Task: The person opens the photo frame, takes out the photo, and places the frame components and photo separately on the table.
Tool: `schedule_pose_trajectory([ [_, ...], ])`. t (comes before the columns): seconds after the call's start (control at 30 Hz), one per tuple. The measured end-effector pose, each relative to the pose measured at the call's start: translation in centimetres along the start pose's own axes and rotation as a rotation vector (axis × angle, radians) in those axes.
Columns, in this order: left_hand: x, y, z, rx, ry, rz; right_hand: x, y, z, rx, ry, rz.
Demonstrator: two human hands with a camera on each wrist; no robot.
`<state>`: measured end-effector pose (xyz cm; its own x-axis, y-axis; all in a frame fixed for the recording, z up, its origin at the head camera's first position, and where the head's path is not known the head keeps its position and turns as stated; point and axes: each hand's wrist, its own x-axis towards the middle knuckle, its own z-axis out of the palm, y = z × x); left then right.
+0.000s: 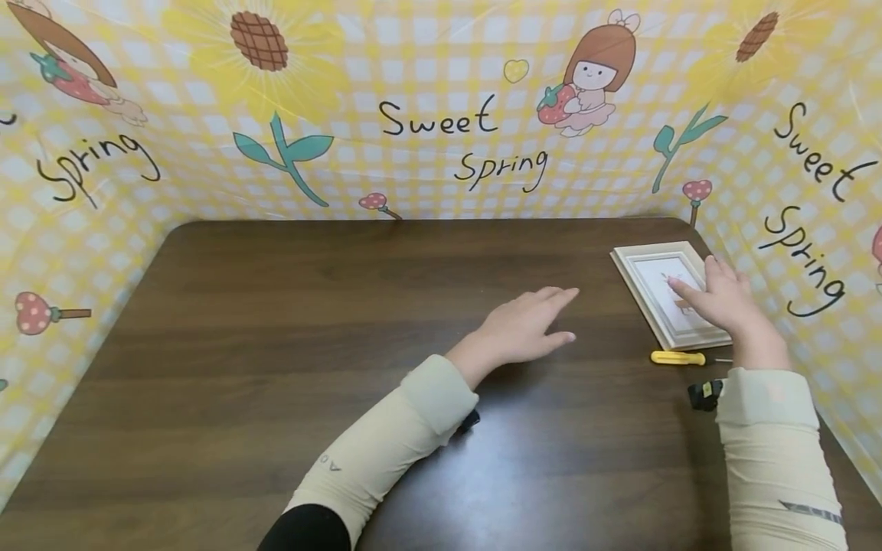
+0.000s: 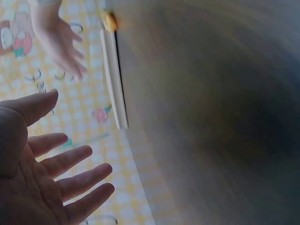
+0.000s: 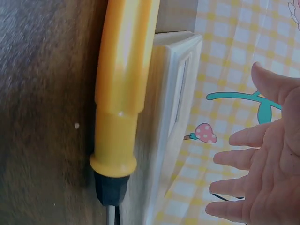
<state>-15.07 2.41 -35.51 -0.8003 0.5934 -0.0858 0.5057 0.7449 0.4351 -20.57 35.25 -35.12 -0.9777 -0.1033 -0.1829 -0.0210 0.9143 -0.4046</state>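
Observation:
A cream picture frame point(image 1: 637, 287) lies flat at the right rear of the table, with a picture behind its inner border. My right hand point(image 1: 726, 302) hovers over its right part, fingers spread and holding nothing; in the right wrist view the palm point(image 3: 276, 154) is apart from the frame. Just in front of the frame lies a screwdriver with a yellow handle point(image 1: 678, 358), its shaft partly hidden by my right wrist. My left hand point(image 1: 520, 325) reaches over the middle of the table, fingers straight, nothing in it.
The dark wooden table point(image 1: 276, 344) is bordered at the back and sides by a yellow checked cloth point(image 1: 441, 46). A small black object with a yellow-green mark point(image 1: 704, 395) shows beside the right cuff.

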Motion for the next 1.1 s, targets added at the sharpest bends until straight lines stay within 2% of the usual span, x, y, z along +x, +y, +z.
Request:
schedule_pose_trajectory([
  [0.13,1.4,1.3,0.9,0.000,-0.013,0.005,0.3,0.3,-0.1,-0.009,-0.014,0.016],
  [0.3,2.4,1.8,2.2,0.020,-0.023,-0.010,0.2,0.8,0.0,-0.010,-0.039,0.052],
  [0.5,3.4,2.2,2.6,-0.059,-0.003,-0.025,0.2,1.4,-0.2,0.004,-0.071,0.089],
  [0.57,3.9,2.4,2.5,-0.078,0.026,-0.058,0.2,1.5,-0.2,0.023,-0.081,0.100],
  [0.8,5.6,3.3,2.9,-0.097,0.205,-0.271,-0.2,2.2,0.2,0.069,-0.110,0.132],
  [1.1,7.8,4.4,3.5,-0.138,0.245,-0.408,-0.4,2.9,0.2,0.030,-0.130,0.149],
])
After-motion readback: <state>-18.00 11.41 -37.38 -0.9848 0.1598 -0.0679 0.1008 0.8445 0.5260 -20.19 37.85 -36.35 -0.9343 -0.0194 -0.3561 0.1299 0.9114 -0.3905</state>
